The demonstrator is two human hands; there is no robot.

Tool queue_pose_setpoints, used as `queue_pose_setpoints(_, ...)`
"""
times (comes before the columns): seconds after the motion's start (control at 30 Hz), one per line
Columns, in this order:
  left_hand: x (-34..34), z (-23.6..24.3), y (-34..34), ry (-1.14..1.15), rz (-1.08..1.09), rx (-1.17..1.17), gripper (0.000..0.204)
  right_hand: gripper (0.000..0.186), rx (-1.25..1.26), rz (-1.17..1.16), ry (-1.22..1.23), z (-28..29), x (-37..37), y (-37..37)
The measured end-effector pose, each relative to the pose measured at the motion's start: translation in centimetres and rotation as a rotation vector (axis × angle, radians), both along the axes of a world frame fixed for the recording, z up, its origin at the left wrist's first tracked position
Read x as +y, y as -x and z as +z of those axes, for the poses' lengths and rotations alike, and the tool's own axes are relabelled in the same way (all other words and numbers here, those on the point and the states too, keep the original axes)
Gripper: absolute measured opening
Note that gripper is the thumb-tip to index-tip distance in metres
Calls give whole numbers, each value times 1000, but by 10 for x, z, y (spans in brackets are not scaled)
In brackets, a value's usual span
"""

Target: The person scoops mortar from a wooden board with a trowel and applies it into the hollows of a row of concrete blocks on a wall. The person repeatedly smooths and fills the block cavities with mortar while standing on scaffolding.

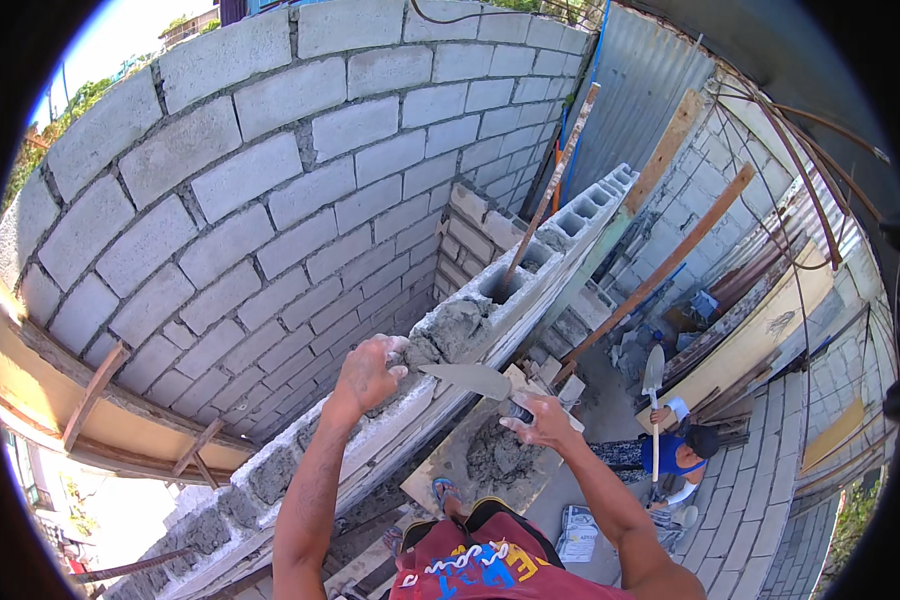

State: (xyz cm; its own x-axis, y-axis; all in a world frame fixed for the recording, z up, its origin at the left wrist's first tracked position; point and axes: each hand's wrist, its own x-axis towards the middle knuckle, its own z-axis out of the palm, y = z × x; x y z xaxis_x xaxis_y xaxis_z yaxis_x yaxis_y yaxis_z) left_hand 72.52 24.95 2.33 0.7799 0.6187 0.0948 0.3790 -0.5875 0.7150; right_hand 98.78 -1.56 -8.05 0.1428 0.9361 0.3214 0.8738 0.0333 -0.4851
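My left hand [368,372] rests on top of the concrete-block wall [560,245], its fingers curled at grey mortar [450,325]; whether it holds anything is unclear. My right hand [538,420] grips the handle of a trowel [465,380], whose blade points left, its tip at the mortar beside my left fingers. A rusty bar [545,210] stands upright in a hollow block further along the wall. Below the trowel, more mortar [502,455] lies on a board [435,475].
A tall block wall [270,250] rises at the left. Below right, a co-worker [675,455] holds a shovel [653,370]. Leaning planks [670,260], corrugated sheets [645,90] and hanging bars [810,180] are at the right. A paper sack [577,535] lies on the ground.
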Motion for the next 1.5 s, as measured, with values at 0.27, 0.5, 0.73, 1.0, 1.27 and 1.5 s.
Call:
queue_pose_setpoints(0.27, -69, 17, 24, 113, 315, -270, 39, 45, 103, 7, 142, 59, 50, -95)
queue_pose_setpoints(0.5, -173, -41, 55, 769, 396, -248, 44, 52, 242, 466, 322, 23, 47, -40)
queue_pose_setpoints(0.73, -280, -136, 161, 828, 670, 257, 60, 57, 347, 204, 393, 5, 50, -124)
queue_pose_setpoints(1.0, -324, -218, 215, 792, 968, 254, 55, 50, -7, 339, 250, 108, 54, -100)
queue_pose_setpoints(1.27, -364, -279, 222, 758, 1012, 186, 48, 49, -410, 143, 571, 171, 82, -116)
queue_pose_setpoints(1.5, -420, -328, 230, 853, 1079, 198, 50, 47, -803, 43, 607, 281, 97, -77)
